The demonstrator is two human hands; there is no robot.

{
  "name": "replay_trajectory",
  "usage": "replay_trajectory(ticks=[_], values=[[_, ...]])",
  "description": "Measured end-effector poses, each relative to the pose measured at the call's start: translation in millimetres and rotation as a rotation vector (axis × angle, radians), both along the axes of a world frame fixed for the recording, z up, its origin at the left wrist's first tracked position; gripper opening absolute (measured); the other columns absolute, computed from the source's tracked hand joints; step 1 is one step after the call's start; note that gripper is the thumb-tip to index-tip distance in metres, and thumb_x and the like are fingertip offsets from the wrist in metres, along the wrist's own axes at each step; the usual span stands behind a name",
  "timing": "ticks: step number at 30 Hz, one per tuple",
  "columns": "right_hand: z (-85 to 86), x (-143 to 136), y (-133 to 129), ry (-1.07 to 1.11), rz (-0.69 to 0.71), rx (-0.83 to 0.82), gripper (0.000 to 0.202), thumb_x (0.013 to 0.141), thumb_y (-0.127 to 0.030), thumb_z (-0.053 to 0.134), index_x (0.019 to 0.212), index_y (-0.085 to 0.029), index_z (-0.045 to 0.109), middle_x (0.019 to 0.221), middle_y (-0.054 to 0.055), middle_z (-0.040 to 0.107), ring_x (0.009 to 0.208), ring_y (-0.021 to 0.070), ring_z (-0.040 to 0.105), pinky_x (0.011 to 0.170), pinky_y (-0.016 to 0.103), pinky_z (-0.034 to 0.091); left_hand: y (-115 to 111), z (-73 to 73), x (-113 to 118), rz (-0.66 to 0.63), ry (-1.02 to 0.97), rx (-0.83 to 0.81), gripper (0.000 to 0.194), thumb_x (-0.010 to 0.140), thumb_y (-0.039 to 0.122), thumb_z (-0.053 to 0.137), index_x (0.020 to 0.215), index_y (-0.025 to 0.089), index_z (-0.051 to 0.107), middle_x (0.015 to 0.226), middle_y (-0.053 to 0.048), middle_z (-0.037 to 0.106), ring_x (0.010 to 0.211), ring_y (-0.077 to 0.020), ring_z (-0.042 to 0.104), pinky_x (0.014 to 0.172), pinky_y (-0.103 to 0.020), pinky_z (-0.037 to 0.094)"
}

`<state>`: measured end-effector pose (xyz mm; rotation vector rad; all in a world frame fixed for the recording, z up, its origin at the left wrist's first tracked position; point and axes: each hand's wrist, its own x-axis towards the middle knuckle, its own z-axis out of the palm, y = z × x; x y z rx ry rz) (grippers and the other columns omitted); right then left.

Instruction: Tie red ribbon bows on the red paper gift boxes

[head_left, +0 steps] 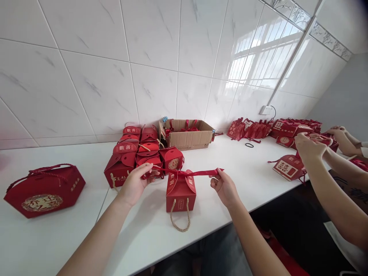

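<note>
A small red box (181, 195) with a rope handle (180, 229) hanging on its near side stands upright near the table's front edge. Across its top runs a red ribbon (202, 173), crossed or knotted at the middle and stretched out to both sides. My left hand (139, 182) pinches the ribbon's left end, just in front of the grouped boxes. On the other side, my right hand (225, 188) holds the right end between thumb and fingers, its other fingers curled. Both hands are off the table, at about the height of the box top.
Several red boxes (119, 168) stand grouped behind my left hand, beside a cardboard carton (188, 140). A larger red box (46, 189) is at far left. Red tags (250, 129) and a black ring (249, 145) lie behind. At right, other people's hands (312, 147) work over a red box (289, 167).
</note>
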<state>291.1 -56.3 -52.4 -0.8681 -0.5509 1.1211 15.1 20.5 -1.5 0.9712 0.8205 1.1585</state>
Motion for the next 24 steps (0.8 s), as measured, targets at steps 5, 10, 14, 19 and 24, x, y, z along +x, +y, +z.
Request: replay_trajectory(ticks=[5,10,14,19,24], values=[[-0.5,11,-7,-0.068,-0.067,0.002,0.026,0.074,-0.04,0.07,0.07,-0.017,0.058,0.067,0.001,0.063,0.048,0.0095,0.048,0.047,0.025,0.037,5,1.0,-7,0.02,0.061,0.064,0.022,0.059,0.034,0.078,0.065,0.016,0.066,0.079,-0.002,0.06,0.073,-0.0134,0.055,0.059,-0.021,0.045],[-4.8,19,-13,-0.124,-0.119,-0.027,0.027,0.073,-0.042,0.071,0.073,-0.017,0.06,0.067,0.001,0.064,0.049,0.0095,0.049,0.048,0.025,0.038,6,-1.1,-8,0.045,0.142,0.096,0.019,0.058,0.032,0.076,0.06,0.016,0.065,0.085,-0.005,0.065,0.07,-0.014,0.052,0.059,-0.023,0.045],[-12.9,23,-17,-0.144,-0.15,-0.044,0.027,0.073,-0.042,0.071,0.072,-0.017,0.06,0.066,0.002,0.063,0.049,0.0096,0.049,0.048,0.024,0.039,5,-1.1,-9,0.076,0.198,0.106,0.014,0.055,0.029,0.073,0.058,0.017,0.065,0.086,-0.005,0.066,0.074,-0.0161,0.053,0.058,-0.024,0.044],[-29.3,26,-25,-0.092,-0.151,-0.12,0.029,0.071,-0.043,0.073,0.071,-0.017,0.06,0.064,0.002,0.063,0.05,0.0099,0.05,0.046,0.023,0.041,7,-2.7,-13,0.12,0.274,0.097,0.015,0.055,0.028,0.069,0.065,0.017,0.072,0.085,-0.007,0.066,0.075,-0.0168,0.053,0.058,-0.024,0.043],[-44.8,32,-32,-0.064,-0.174,-0.144,0.03,0.069,-0.042,0.075,0.071,-0.017,0.061,0.065,0.001,0.063,0.05,0.0096,0.051,0.044,0.021,0.042,10,-8.6,-11,0.138,0.259,0.078,0.014,0.057,0.028,0.067,0.064,0.017,0.072,0.085,-0.008,0.067,0.081,-0.0185,0.055,0.059,-0.024,0.042]])
